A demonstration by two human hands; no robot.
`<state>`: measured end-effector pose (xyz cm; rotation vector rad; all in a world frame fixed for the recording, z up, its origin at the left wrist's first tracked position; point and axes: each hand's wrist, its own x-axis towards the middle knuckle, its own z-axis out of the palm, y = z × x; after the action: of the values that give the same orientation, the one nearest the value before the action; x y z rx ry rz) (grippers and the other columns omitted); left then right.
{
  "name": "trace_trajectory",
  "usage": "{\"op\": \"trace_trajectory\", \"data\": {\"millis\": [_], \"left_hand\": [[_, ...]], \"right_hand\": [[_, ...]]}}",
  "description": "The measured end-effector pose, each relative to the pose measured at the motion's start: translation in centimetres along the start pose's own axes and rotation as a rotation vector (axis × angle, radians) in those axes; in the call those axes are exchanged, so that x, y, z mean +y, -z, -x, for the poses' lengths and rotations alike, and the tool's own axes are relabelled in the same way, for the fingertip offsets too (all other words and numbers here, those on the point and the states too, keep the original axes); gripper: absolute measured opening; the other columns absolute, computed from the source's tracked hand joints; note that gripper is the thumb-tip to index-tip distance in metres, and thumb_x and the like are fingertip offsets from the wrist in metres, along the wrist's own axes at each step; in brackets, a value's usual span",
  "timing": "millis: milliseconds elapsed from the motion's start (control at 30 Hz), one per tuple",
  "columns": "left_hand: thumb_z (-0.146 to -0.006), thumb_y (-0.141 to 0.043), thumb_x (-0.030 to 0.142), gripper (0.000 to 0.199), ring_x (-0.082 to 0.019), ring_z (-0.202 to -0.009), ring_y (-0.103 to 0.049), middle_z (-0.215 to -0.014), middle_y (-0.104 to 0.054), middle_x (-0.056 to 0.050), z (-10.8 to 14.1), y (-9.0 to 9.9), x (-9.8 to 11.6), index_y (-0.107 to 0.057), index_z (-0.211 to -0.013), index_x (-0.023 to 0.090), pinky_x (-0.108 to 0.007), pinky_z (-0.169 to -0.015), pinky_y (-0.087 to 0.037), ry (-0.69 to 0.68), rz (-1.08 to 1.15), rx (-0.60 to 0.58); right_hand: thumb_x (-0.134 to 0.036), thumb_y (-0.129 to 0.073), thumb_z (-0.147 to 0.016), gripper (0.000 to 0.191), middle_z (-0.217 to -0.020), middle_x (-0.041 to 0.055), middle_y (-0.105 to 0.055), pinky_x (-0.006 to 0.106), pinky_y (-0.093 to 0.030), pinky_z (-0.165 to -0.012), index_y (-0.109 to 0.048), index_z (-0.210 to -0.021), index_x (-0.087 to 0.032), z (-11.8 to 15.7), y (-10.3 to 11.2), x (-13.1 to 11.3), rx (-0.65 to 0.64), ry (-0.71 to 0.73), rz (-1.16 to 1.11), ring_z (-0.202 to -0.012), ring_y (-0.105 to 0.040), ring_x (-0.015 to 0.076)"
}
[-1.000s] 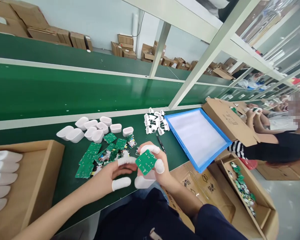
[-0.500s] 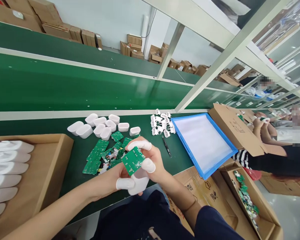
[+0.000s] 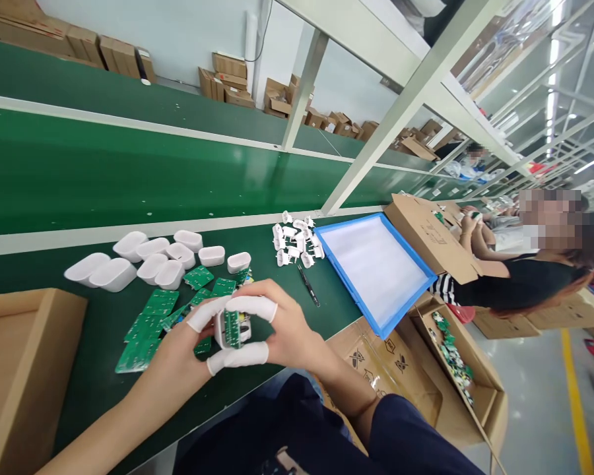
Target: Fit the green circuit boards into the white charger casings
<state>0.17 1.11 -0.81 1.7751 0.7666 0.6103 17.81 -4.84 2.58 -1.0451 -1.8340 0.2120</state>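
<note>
A green circuit board [image 3: 232,328] sits edge-on at the open end of a white plastic housing [image 3: 220,330], at least partly inside it; how deep I cannot tell. My left hand [image 3: 183,349] is closed around the housing from the left. From the right, my right hand [image 3: 292,323] pinches the board between thumb and index finger. White finger cots cover the thumb and index finger of each hand. Behind and left of my hands lie loose circuit boards [image 3: 151,316], partly hidden by them. Several white housings [image 3: 113,274] stand farther back.
White plug parts [image 3: 294,241] and black tweezers [image 3: 308,287] lie right of my hands. Beyond is a blue-framed tray [image 3: 381,270]. A cardboard box [image 3: 34,376] stands at left, another with boards [image 3: 490,396] at lower right. A co-worker [image 3: 534,284] sits at far right.
My hands have moved left with the board and housing. The board, earlier held face up above the housing, is now turned edge-on at its opening. The view has shifted right.
</note>
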Motion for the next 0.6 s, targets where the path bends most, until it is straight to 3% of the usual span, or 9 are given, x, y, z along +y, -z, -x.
{"op": "trace_trajectory", "data": {"millis": [133, 267, 400, 600], "left_hand": [[-0.07, -0.068, 0.022, 0.053, -0.026, -0.1, -0.067, -0.12, -0.064, 0.001, 0.5, -0.4, -0.3, -0.052, -0.121, 0.031, -0.034, -0.081, -0.061, 0.018, 0.021, 0.014], [-0.072, -0.069, 0.021, 0.055, -0.027, -0.108, -0.063, -0.125, -0.06, 0.001, 0.7, -0.6, -0.5, -0.051, -0.123, 0.031, -0.035, -0.088, -0.059, -0.046, -0.028, 0.038], [-0.073, -0.069, 0.022, 0.052, -0.027, -0.112, -0.061, -0.129, -0.055, -0.003, 0.7, -0.5, 0.1, -0.052, -0.122, 0.03, -0.035, -0.087, -0.06, -0.094, 0.006, 0.029], [-0.08, -0.064, 0.021, 0.045, -0.026, -0.122, -0.054, -0.135, -0.048, -0.009, 1.1, -0.5, 1.2, -0.051, -0.123, 0.027, -0.039, -0.096, -0.055, -0.195, 0.121, 0.064]], "right_hand": [[-0.051, -0.071, -0.077, 0.062, -0.11, 0.0071, -0.061, 0.032, -0.053, -0.086, -0.046, -0.128, -0.026, 1.0, -0.7, 0.6, -0.027, 0.08, 0.048, -0.101, -0.06, 0.0191], [-0.052, -0.068, -0.079, 0.054, -0.108, 0.0062, -0.063, 0.032, -0.053, -0.085, -0.049, -0.123, -0.027, 1.2, -0.5, 0.4, 0.013, 0.043, 0.061, -0.1, -0.061, 0.0183], [-0.051, -0.069, -0.079, 0.049, -0.107, 0.0069, -0.062, 0.034, -0.054, -0.084, -0.053, -0.118, -0.026, 1.1, 0.0, -0.7, 0.058, -0.002, 0.021, -0.098, -0.061, 0.0191], [-0.055, -0.064, -0.081, 0.053, -0.106, 0.0081, -0.061, 0.042, -0.054, -0.081, -0.055, -0.125, -0.028, 1.8, 0.7, -1.8, 0.202, -0.05, -0.135, -0.097, -0.06, 0.0243]]}}
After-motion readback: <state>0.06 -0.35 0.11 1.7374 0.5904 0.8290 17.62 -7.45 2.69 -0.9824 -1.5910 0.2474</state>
